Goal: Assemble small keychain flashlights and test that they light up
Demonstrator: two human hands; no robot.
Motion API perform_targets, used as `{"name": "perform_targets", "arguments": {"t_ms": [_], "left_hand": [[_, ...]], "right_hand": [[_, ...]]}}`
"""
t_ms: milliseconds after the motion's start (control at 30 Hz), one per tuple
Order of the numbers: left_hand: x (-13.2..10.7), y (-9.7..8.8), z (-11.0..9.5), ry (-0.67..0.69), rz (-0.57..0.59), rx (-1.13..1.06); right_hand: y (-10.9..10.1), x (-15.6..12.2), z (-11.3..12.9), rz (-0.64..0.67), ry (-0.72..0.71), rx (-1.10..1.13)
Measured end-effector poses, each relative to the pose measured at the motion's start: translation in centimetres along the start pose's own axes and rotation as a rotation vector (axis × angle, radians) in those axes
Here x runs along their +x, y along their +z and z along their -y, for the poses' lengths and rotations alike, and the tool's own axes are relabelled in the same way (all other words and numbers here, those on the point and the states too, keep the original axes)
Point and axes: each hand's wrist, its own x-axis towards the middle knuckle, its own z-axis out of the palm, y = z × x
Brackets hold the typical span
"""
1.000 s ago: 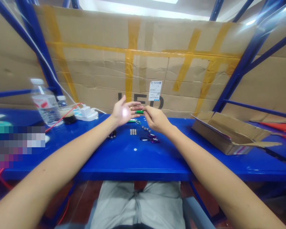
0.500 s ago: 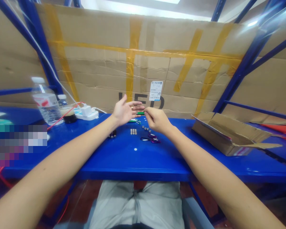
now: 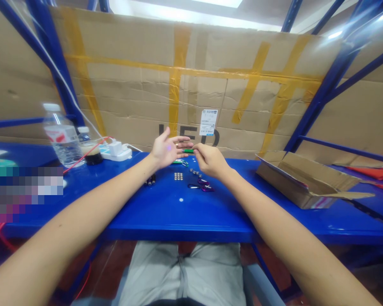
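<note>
My right hand [image 3: 210, 159] is closed on a small green penlight [image 3: 188, 151], its front end pointing left. Facing it, my left hand [image 3: 167, 149] is open with the palm turned to the light and the fingers stretched out; a purple spot glows on that palm. Below the hands on the blue table sits a tight grid of small silver button cells [image 3: 178, 176], with several loose silver pieces [image 3: 196, 172] to its right. Purple and dark carabiners [image 3: 207, 186] lie nearer to me. Black tubes [image 3: 150, 180] show partly behind my left wrist, and a green carabiner [image 3: 181, 162] lies under my left hand.
An open cardboard box [image 3: 306, 182] stands on the right. At the left are a water bottle [image 3: 62, 136], a smaller bottle with dark liquid [image 3: 91, 148] and a white power strip [image 3: 116, 151] with cables. A large taped cardboard panel [image 3: 130, 93] closes off the back.
A purple light spot has appeared on my left palm. Both hands and the penlight stay almost where they were.
</note>
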Motion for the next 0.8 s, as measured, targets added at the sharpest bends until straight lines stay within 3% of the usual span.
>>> {"name": "perform_targets", "arguments": {"t_ms": [800], "left_hand": [[0.01, 0.01, -0.02, 0.0, -0.012, 0.012]], "right_hand": [[0.03, -0.06, -0.13, 0.006, -0.008, 0.001]]}}
